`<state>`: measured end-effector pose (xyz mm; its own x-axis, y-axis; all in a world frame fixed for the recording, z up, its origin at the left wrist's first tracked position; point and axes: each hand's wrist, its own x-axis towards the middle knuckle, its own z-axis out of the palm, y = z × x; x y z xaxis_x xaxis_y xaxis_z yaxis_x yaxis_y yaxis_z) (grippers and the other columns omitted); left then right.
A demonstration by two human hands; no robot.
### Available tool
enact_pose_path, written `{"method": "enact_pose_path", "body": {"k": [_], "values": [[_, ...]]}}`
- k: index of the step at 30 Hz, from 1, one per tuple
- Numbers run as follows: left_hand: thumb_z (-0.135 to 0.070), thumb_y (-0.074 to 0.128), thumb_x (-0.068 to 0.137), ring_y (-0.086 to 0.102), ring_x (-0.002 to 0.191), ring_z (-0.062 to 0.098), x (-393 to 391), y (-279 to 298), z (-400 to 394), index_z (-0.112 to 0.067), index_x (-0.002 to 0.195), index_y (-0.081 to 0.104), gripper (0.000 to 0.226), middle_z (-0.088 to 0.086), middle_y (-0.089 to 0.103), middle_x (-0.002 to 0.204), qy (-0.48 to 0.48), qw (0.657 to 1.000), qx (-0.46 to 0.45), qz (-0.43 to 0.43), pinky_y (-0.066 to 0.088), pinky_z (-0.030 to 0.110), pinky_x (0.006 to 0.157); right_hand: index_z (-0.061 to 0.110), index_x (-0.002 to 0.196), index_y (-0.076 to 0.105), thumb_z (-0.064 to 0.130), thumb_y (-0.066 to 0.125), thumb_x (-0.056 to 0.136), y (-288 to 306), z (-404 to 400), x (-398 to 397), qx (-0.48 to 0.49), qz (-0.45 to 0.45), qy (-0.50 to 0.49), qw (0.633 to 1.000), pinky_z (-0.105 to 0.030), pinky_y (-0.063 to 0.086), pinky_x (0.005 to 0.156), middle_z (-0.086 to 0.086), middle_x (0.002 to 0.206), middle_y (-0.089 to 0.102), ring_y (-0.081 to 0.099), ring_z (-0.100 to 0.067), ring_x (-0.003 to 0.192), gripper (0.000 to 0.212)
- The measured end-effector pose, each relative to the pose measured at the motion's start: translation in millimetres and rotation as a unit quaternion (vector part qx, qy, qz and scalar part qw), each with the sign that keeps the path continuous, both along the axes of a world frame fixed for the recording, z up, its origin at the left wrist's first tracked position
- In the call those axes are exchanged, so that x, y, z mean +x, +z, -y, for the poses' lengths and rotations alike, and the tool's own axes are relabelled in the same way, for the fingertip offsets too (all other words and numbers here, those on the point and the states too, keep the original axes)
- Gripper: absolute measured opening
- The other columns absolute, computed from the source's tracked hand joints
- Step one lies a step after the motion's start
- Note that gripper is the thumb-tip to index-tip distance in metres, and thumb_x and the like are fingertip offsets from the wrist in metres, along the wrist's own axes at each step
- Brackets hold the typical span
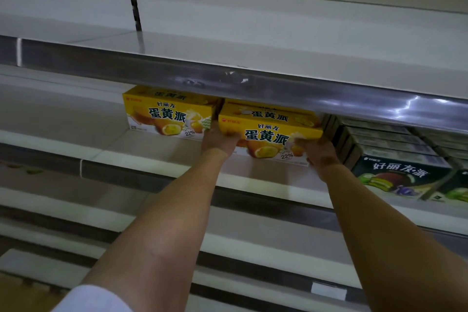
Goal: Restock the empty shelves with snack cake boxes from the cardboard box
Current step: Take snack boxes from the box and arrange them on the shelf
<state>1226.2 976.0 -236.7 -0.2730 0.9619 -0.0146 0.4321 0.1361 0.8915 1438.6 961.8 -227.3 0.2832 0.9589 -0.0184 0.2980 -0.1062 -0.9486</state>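
On the middle shelf [157,157] of a store rack, well to the left of where the person is working, the white board runs bare. Next comes a yellow snack cake box [168,115] already standing, its printed front facing out. Just to its right, close beside it, a second yellow box [268,132] is held between two bare forearms reaching up from below. The left hand [219,139] is pressed against that box's lower-left end and the right hand [320,153] cups its lower-right corner; how far the fingers wrap behind the carton cannot be told. The box looks to sit at or just above the board, tucked under the chrome lip of the upper shelf [228,78]. Further right sit rows of green snack boxes [400,175], near the held one. The cardboard supply box is not clearly visible — only a brown patch at the bottom left edge. By my reading, the step in hand is seating this second box. The next move calls for squaring it in line with its yellow neighbour, letting go, then going back down for another — much shelf remains unfilled.
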Motion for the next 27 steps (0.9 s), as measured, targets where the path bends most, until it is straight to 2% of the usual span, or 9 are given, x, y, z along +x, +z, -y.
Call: {"method": "enact_pose_path", "body": {"k": [4, 6, 8, 11, 13, 16, 20, 24, 27], "values": [[-0.034, 0.072, 0.077, 0.05, 0.12, 0.04, 6.6, -5.7, -6.7, -0.021, 0.135, 0.044, 0.066, 0.017, 0.043, 0.138, 0.012, 1.0, 0.012, 0.013, 0.041, 0.044, 0.103, 0.02, 0.08, 0.055, 0.01, 0.061, 0.091, 3.5, -2.9, 0.4, 0.016, -0.028, 0.023, 0.999, -0.023, 0.034, 0.057, 0.005, 0.071, 0.054, 0.045, -0.008, 0.061, 0.015], [-0.029, 0.071, 0.079, 0.047, 0.122, 0.042, 10.2, -5.7, -8.9, -0.019, 0.139, 0.039, 0.068, 0.02, 0.032, 0.143, 0.025, 0.999, 0.011, 0.02, 0.039, 0.045, 0.106, 0.021, 0.074, 0.053, 0.007, 0.062, 0.089, 3.9, -6.3, 1.7, 0.021, -0.029, 0.036, 0.999, -0.023, 0.035, 0.058, 0.005, 0.071, 0.055, 0.047, -0.009, 0.063, 0.023], [-0.023, 0.07, 0.08, 0.047, 0.122, 0.043, 13.8, -5.4, -11.4, -0.016, 0.142, 0.032, 0.073, 0.019, 0.029, 0.143, 0.038, 0.998, 0.017, 0.037, 0.04, 0.044, 0.105, 0.021, 0.074, 0.054, 0.005, 0.064, 0.087, 3.5, -9.6, 1.8, 0.032, -0.034, 0.042, 0.998, -0.023, 0.036, 0.058, 0.006, 0.07, 0.055, 0.048, -0.009, 0.063, 0.023], [-0.016, 0.072, 0.078, 0.047, 0.119, 0.038, 18.5, -7.6, -12.1, -0.01, 0.135, 0.03, 0.071, 0.016, 0.037, 0.137, 0.051, 0.995, 0.039, 0.076, 0.041, 0.044, 0.102, 0.024, 0.081, 0.06, 0.012, 0.07, 0.084, -5.6, -18.2, 3.2, 0.051, -0.029, 0.044, 0.997, -0.027, 0.046, 0.076, 0.006, 0.079, 0.062, 0.059, -0.015, 0.078, 0.016], [-0.015, 0.072, 0.078, 0.05, 0.115, 0.037, 17.8, -10.2, -11.1, -0.006, 0.127, 0.036, 0.061, 0.017, 0.045, 0.129, 0.066, 0.993, 0.056, 0.085, 0.044, 0.046, 0.097, 0.022, 0.095, 0.063, 0.019, 0.075, 0.081, -15.9, -23.5, 4.2, 0.066, -0.02, 0.036, 0.997, -0.032, 0.047, 0.087, 0.003, 0.092, 0.065, 0.062, -0.018, 0.09, 0.019], [-0.012, 0.063, 0.084, 0.051, 0.115, 0.037, 11.5, -14.6, -9.8, 0.001, 0.124, 0.044, 0.047, 0.021, 0.05, 0.127, 0.129, 0.987, 0.079, 0.059, 0.043, 0.038, 0.093, 0.016, 0.115, 0.059, 0.027, 0.08, 0.075, -24.1, -29.4, 4.4, 0.065, -0.021, 0.001, 0.998, -0.033, 0.048, 0.088, -0.001, 0.103, 0.066, 0.062, -0.019, 0.095, 0.046], [-0.009, 0.058, 0.085, 0.054, 0.112, 0.034, 13.0, -16.3, -9.0, -0.003, 0.118, 0.054, 0.033, 0.018, 0.058, 0.121, 0.135, 0.986, 0.098, 0.03, 0.04, 0.029, 0.086, 0.016, 0.119, 0.057, 0.03, 0.084, 0.069, -28.7, -37.2, 6.3, 0.056, -0.029, -0.012, 0.998, -0.04, 0.05, 0.092, -0.003, 0.11, 0.067, 0.063, -0.022, 0.1, 0.058], [-0.015, 0.059, 0.087, 0.053, 0.114, 0.033, 23.6, -14.2, -9.8, -0.009, 0.122, 0.05, 0.036, 0.014, 0.056, 0.125, 0.115, 0.987, 0.084, 0.078, 0.042, 0.037, 0.092, 0.015, 0.122, 0.055, 0.032, 0.085, 0.067, -31.4, -43.9, 6.7, 0.043, -0.024, -0.032, 0.998, -0.043, 0.051, 0.094, -0.005, 0.114, 0.066, 0.063, -0.025, 0.103, 0.065], [-0.012, 0.057, 0.089, 0.054, 0.112, 0.031, 19.1, -13.9, -9.7, -0.008, 0.118, 0.054, 0.03, 0.014, 0.059, 0.12, 0.114, 0.987, 0.086, 0.077, 0.04, 0.031, 0.089, 0.013, 0.124, 0.053, 0.04, 0.082, 0.067, -28.5, -41.9, 4.7, 0.025, 0.012, -0.039, 0.999, -0.041, 0.05, 0.093, -0.007, 0.116, 0.065, 0.062, -0.027, 0.107, 0.069]]}}
